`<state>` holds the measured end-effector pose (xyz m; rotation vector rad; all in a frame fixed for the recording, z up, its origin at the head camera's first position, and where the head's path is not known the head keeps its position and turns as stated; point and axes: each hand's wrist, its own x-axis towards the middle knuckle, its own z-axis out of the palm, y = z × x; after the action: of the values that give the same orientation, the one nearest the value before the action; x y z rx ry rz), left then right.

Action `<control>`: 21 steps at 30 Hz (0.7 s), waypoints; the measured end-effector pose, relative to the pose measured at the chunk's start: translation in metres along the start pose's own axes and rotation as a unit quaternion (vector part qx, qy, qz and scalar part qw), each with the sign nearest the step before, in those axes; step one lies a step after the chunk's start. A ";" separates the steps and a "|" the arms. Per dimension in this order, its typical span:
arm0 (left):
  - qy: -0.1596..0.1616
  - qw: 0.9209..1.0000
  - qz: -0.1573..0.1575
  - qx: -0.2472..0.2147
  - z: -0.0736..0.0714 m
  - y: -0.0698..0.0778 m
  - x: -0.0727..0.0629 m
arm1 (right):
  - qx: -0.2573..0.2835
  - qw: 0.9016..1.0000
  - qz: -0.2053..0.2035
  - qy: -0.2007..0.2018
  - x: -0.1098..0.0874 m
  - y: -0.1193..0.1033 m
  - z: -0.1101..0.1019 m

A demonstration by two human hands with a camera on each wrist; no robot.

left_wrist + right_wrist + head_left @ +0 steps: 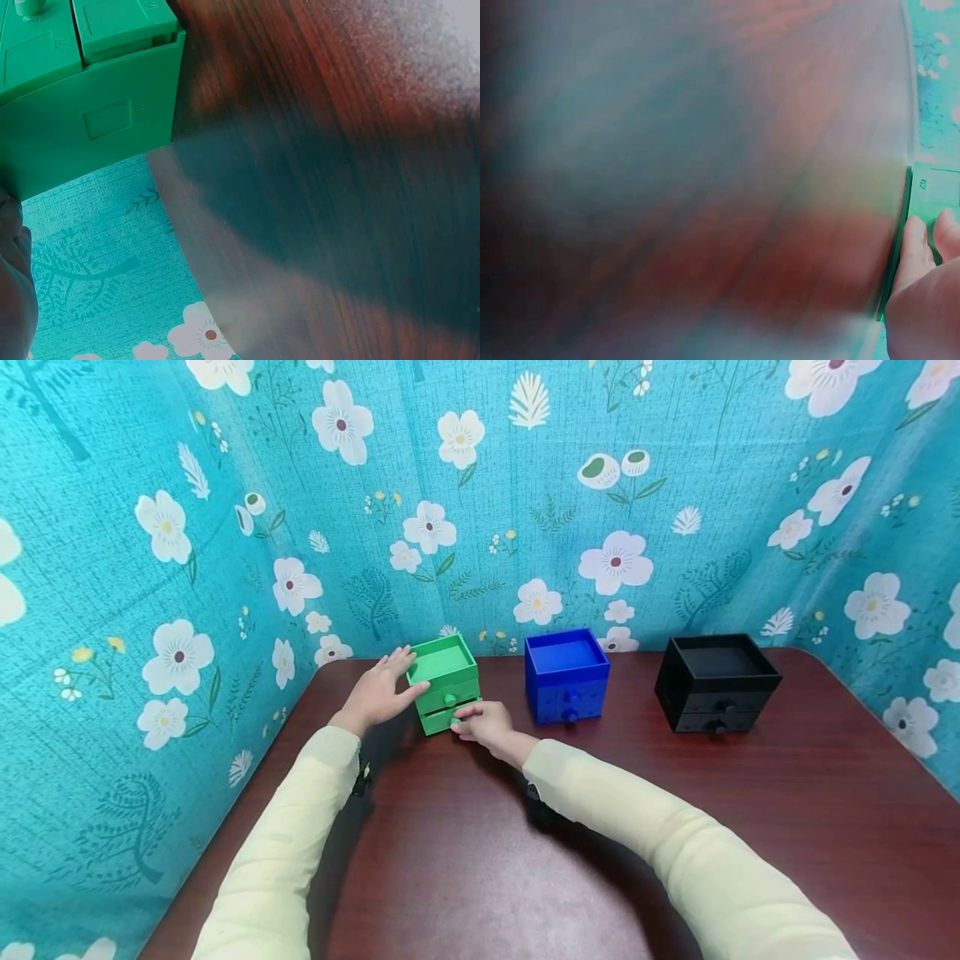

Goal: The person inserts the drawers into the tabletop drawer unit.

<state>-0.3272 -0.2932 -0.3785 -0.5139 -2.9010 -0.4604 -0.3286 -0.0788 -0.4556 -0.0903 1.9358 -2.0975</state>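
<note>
A small green drawer box [447, 674] with an open-topped tray stands at the back left of the table. My left hand [377, 689] lies against its left side, fingers extended and thumb near the front top edge. With thumb and fingers, my right hand [487, 727] pinches the knob of the lower drawer [437, 724], which sticks out a little from the box. A narrow gap shows above that drawer in the left wrist view. At the right wrist view's edge, the fingers [913, 251] are around the knob on the green drawer front [943, 184].
A blue drawer box [567, 681] stands to the right of the green one, and a black drawer box [716, 685] farther right. All are on a dark reddish wooden table [450, 860]. A turquoise flowered cloth [480, 510] hangs behind and at the sides.
</note>
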 end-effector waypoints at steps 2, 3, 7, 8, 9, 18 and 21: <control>0.001 1.000 0.002 0.000 0.000 0.000 0.000 | -0.002 1.000 0.003 0.003 0.002 0.000 0.001; 0.002 1.000 0.003 0.001 0.000 0.000 0.001 | -0.001 1.000 0.006 0.004 0.002 0.000 0.001; 0.005 1.000 0.005 0.003 0.001 -0.001 0.001 | -0.003 1.000 0.008 0.006 0.004 -0.002 0.002; 0.005 1.000 0.004 0.003 0.001 0.000 0.001 | -0.005 1.000 0.008 0.007 0.003 -0.003 0.002; 0.005 1.000 0.005 0.003 0.002 0.000 0.001 | -0.004 1.000 0.005 0.006 0.003 -0.003 0.002; 0.005 1.000 0.004 0.001 0.001 0.000 0.000 | 0.007 1.000 0.015 0.010 0.004 -0.005 0.003; 0.004 1.000 0.003 -0.001 0.000 0.000 0.000 | 0.008 1.000 0.019 0.004 0.004 -0.007 0.004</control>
<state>-0.3267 -0.2932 -0.3783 -0.5200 -2.8912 -0.4621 -0.3327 -0.0829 -0.4489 -0.0407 1.9098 -2.0921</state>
